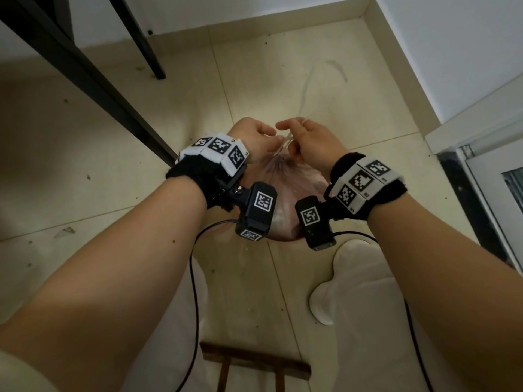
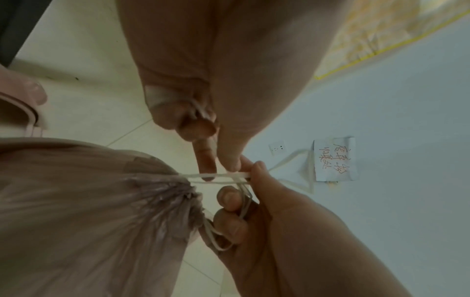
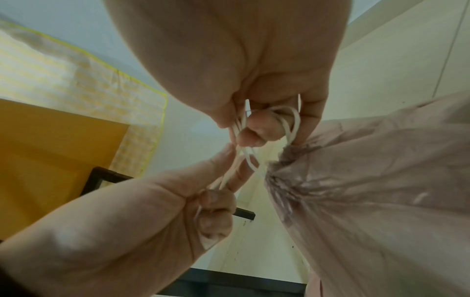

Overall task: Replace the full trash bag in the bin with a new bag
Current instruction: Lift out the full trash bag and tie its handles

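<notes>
A full pink trash bag [image 1: 285, 176] stands on the tiled floor, its neck gathered tight by white drawstrings [image 1: 285, 142]. Both hands hover just above the neck. My left hand [image 1: 254, 134] pinches one drawstring strand between curled fingers. My right hand [image 1: 305, 137] grips the other strands, and a loose loop [image 1: 308, 80] trails away from it. In the left wrist view the drawstrings [image 2: 216, 175] stretch from the bag [image 2: 89, 211] to both hands, and a pink bin rim [image 2: 23, 104] shows at the left edge. The right wrist view has strands [image 3: 244, 158] wound round my right fingers [image 3: 257, 130].
Black table legs [image 1: 85, 72] slant across the left. A wooden stool [image 1: 254, 366] sits at the near edge, beside a white-clad foot [image 1: 325, 304]. A door frame [image 1: 481, 171] stands at the right, and the wall corner lies beyond the bag.
</notes>
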